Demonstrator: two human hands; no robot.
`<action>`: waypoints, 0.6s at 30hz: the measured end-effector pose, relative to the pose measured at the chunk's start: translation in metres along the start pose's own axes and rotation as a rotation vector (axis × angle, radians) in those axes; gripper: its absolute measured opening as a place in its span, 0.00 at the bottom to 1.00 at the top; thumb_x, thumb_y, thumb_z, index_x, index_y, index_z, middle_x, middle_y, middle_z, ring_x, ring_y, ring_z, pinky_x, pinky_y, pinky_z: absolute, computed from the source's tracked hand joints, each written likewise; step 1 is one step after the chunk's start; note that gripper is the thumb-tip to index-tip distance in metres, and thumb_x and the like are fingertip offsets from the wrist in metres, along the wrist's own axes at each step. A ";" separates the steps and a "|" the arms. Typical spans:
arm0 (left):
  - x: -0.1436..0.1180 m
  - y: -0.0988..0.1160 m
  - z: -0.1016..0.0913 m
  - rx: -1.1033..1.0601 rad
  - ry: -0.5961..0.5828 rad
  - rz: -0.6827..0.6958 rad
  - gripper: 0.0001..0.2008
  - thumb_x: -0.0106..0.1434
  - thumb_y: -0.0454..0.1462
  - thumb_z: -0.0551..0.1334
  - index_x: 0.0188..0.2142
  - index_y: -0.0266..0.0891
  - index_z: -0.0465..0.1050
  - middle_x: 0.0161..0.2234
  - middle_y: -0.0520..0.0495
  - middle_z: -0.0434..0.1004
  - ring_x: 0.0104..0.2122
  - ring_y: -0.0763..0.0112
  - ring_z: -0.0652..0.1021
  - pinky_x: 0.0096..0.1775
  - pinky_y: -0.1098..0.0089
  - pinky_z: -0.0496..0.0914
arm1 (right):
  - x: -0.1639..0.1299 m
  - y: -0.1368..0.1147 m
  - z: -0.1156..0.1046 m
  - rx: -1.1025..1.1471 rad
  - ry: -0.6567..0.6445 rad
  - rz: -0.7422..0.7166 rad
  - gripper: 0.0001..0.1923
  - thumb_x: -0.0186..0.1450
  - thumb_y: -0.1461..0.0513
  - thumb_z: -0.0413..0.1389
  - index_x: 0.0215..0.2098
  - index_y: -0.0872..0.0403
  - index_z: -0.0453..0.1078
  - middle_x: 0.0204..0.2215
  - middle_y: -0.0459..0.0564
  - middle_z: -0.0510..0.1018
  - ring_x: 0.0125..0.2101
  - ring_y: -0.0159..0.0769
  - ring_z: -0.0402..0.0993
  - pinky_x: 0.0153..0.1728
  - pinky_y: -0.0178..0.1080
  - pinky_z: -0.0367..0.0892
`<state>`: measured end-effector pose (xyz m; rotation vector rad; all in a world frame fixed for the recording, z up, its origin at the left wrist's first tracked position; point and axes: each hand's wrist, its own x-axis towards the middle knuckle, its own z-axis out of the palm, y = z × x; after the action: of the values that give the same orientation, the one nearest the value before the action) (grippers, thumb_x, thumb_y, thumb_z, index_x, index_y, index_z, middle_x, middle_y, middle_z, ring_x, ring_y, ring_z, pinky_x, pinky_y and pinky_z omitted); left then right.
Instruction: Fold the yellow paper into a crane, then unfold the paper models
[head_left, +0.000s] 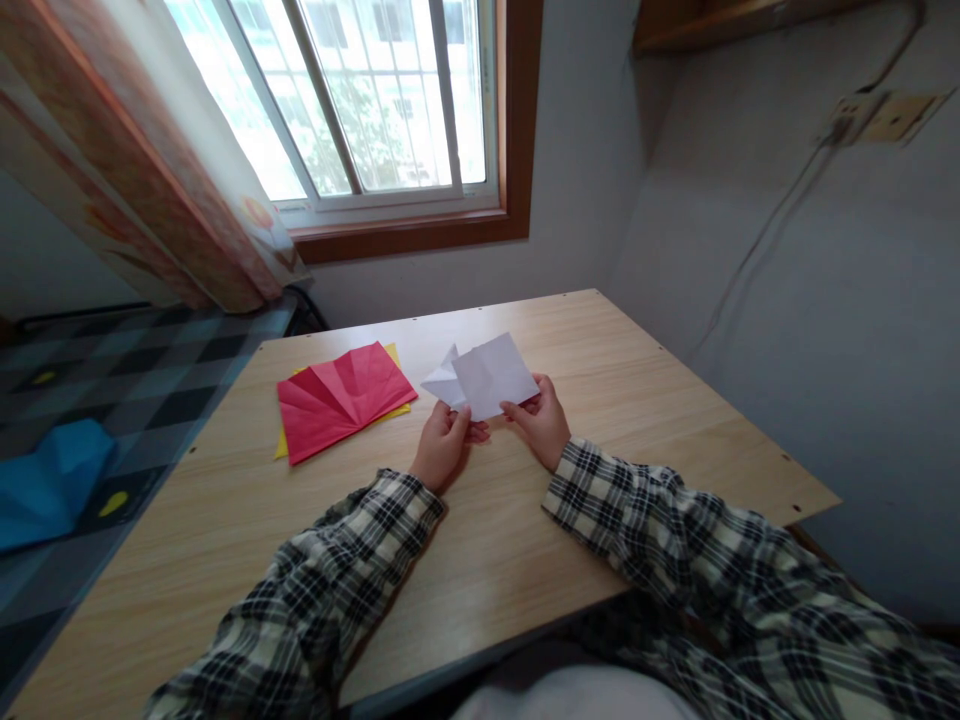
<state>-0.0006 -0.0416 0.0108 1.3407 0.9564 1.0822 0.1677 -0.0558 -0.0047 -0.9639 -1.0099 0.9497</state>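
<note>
Both hands meet over the middle of the wooden worktop (525,560), each closed in a pinch on the same folded white paper (491,375). The left hand (442,445) has its grip pressed together on the paper's near left corner, thumb on top and the other fingers curled beneath, out of sight. The right hand (544,420) pinches the near right edge in the same way, thumb above and fingers tucked under. The paper stands up and away from the two grips, tilted toward the far side, with a smaller folded flap poking out on its left; whether its lower edge touches the worktop cannot be told. Just left of the left grip, a creased red sheet (341,395) lies flat, fanned with fold lines, on top of a yellow sheet (394,352) that shows only as a thin border. To the right of the right grip the worktop runs bare to its right edge, close by a grey wall. Beyond the paper there is more bare wood up to the far edge below the window (360,100). Nearer than the grips, the plaid sleeves lie across open wood. Past the worktop's left edge a checked floor holds a blue sheet (52,485).
</note>
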 end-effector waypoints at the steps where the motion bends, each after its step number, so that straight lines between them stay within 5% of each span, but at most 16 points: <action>1: 0.000 0.000 0.000 -0.011 -0.007 0.001 0.24 0.58 0.52 0.66 0.42 0.38 0.61 0.27 0.51 0.78 0.24 0.69 0.80 0.29 0.68 0.76 | 0.000 0.000 -0.001 -0.009 0.010 0.004 0.26 0.53 0.55 0.68 0.43 0.49 0.60 0.32 0.41 0.76 0.28 0.32 0.74 0.30 0.36 0.73; 11: 0.002 -0.002 0.000 -0.010 0.025 0.082 0.20 0.57 0.45 0.67 0.42 0.39 0.62 0.27 0.55 0.73 0.25 0.74 0.77 0.30 0.70 0.75 | 0.002 -0.001 0.003 0.027 0.059 0.042 0.30 0.50 0.58 0.69 0.45 0.48 0.58 0.33 0.41 0.77 0.27 0.31 0.73 0.28 0.35 0.71; 18: 0.000 0.006 0.007 0.052 0.036 0.108 0.18 0.57 0.42 0.65 0.44 0.40 0.62 0.26 0.57 0.73 0.25 0.73 0.76 0.30 0.71 0.73 | 0.004 0.005 0.010 0.057 0.096 0.023 0.32 0.52 0.60 0.67 0.49 0.49 0.57 0.38 0.45 0.78 0.35 0.34 0.76 0.34 0.37 0.73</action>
<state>0.0059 -0.0434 0.0170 1.4334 0.9530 1.1737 0.1583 -0.0489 -0.0062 -0.9667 -0.8887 0.9380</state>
